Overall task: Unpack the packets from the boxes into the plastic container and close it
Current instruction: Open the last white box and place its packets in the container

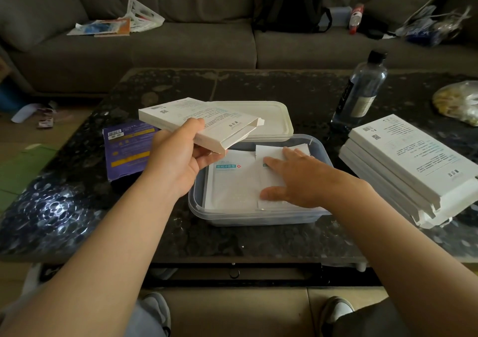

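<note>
Left hand (178, 161) gripping open white box (199, 123) at frame centre; right hand (297, 179), fingers straight, pressing packets (232, 181) inside plastic container (254, 219).

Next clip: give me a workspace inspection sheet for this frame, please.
Surface: dark glass table, glossy.
Job's things: clear plastic container holds white packets; lid lies behind it, off; stack of boxes at right.
Clutter: purple box, water bottle, plastic bag.
Hands: left hand grips an open white box; right hand rests flat on the packets.
Cables: nothing seen.
Surroundings: grey sofa with papers and backpack.
</note>
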Demonstrator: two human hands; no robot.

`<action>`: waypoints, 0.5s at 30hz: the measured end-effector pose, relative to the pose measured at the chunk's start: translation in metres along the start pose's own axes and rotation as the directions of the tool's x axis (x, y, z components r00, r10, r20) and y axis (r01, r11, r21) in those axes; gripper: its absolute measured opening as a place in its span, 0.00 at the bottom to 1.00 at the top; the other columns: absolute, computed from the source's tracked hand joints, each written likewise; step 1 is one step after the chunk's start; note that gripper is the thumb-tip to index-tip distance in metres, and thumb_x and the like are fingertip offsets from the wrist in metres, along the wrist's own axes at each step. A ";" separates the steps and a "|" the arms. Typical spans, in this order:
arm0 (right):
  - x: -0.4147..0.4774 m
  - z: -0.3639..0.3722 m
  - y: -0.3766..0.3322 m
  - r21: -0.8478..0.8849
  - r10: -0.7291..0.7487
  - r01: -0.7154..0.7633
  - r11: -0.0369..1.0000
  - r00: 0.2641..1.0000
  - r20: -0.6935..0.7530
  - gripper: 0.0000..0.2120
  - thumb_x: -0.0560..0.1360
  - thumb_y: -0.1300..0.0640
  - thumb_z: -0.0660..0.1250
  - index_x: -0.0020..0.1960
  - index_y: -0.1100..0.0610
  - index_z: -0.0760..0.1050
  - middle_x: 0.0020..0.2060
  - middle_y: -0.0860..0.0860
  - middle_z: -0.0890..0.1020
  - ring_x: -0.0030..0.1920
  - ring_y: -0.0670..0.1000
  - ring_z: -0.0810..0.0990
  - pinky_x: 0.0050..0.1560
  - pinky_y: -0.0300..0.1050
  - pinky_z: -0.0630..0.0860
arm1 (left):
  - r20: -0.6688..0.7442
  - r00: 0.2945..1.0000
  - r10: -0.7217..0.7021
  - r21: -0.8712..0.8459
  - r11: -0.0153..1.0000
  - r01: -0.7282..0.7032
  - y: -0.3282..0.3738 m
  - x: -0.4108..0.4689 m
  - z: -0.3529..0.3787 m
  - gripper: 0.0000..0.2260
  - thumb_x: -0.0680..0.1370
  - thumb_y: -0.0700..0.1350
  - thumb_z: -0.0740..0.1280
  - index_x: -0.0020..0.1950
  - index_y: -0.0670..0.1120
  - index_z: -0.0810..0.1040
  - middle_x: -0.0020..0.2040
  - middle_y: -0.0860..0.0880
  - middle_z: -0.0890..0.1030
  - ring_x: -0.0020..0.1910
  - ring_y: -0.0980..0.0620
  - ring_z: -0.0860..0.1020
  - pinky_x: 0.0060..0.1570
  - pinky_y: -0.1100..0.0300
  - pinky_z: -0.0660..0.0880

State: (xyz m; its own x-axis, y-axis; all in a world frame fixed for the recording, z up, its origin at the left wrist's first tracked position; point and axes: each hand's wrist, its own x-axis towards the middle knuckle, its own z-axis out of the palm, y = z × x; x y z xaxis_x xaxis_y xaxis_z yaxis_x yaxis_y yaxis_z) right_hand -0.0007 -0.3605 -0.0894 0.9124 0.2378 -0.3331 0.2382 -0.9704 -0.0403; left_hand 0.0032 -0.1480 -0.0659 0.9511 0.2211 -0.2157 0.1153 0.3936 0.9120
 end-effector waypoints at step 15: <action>0.009 0.004 0.003 -0.083 0.045 -0.038 0.996 0.995 0.092 0.44 0.73 0.26 0.55 0.79 0.41 0.38 0.80 0.57 0.40 0.79 0.64 0.41 0.76 0.64 0.45 | 0.012 1.000 -0.021 0.028 0.999 0.020 -0.002 -0.003 0.002 0.16 0.83 0.41 0.69 0.71 0.49 0.74 0.56 0.46 0.86 0.46 0.50 0.88 0.37 0.56 0.84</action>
State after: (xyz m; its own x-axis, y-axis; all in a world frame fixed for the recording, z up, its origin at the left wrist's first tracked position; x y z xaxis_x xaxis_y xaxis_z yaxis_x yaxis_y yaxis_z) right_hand 0.0068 -0.3614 -0.0958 0.8877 0.1885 -0.4201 0.2302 -0.9718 0.0504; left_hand 0.0009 -0.1515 -0.0662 0.9519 0.2021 -0.2303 0.1425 0.3732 0.9167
